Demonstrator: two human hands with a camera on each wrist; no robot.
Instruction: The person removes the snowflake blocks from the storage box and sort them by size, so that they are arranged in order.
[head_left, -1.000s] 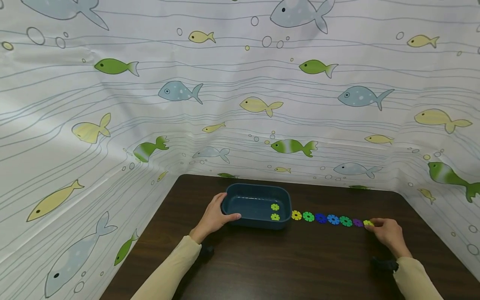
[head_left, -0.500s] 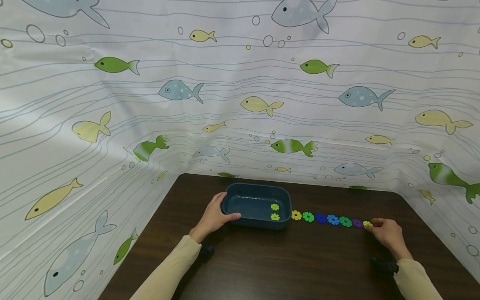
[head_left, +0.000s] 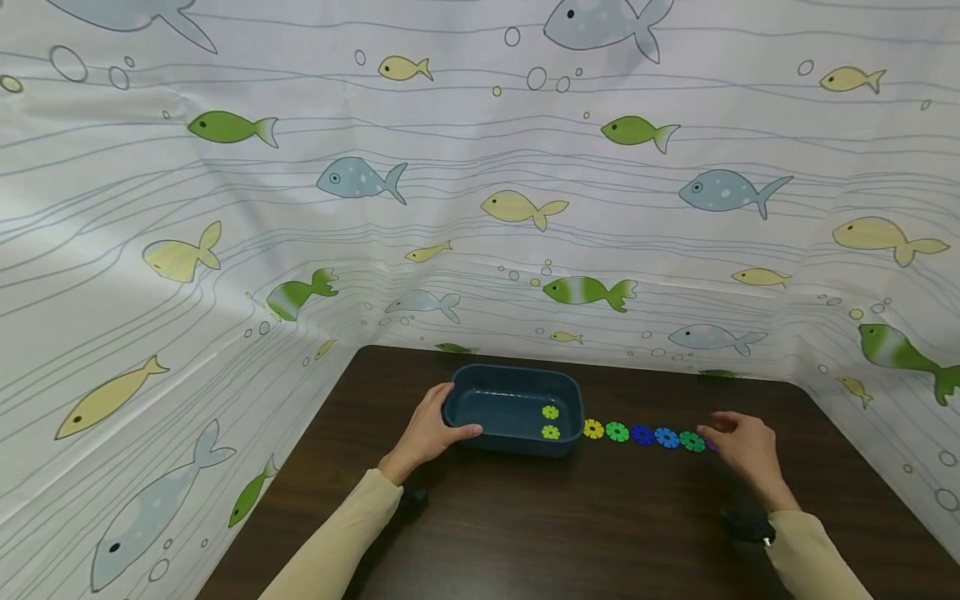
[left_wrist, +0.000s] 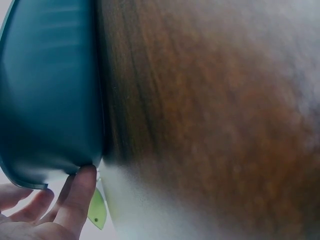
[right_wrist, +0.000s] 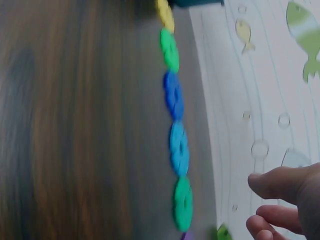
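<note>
My left hand [head_left: 429, 431] grips the left end of a dark blue plastic basin [head_left: 491, 445], thumb along the front side and fingers around the corner. Two lime snowflake discs [head_left: 551, 412] lie inside it at the right. From the basin's right side runs a row of notched discs: yellow [head_left: 593, 429], light green [head_left: 617, 432], dark blue [head_left: 642, 435], light blue [head_left: 667, 437], green [head_left: 692, 442] and purple [head_left: 712, 447]. Over the purple end hovers my right hand [head_left: 746, 448]. In the right wrist view its thumb and fingers [right_wrist: 272, 184] stand apart with nothing between them.
The dark wooden table [head_left: 570, 533] stretches in front of the basin and the row. A white fish-print sheet [head_left: 465, 275] rises close behind the table and along both sides.
My right hand has left the lime disc at the row's right end and moved left and up, now covering that end. The left hand and basin have stayed in place.
</note>
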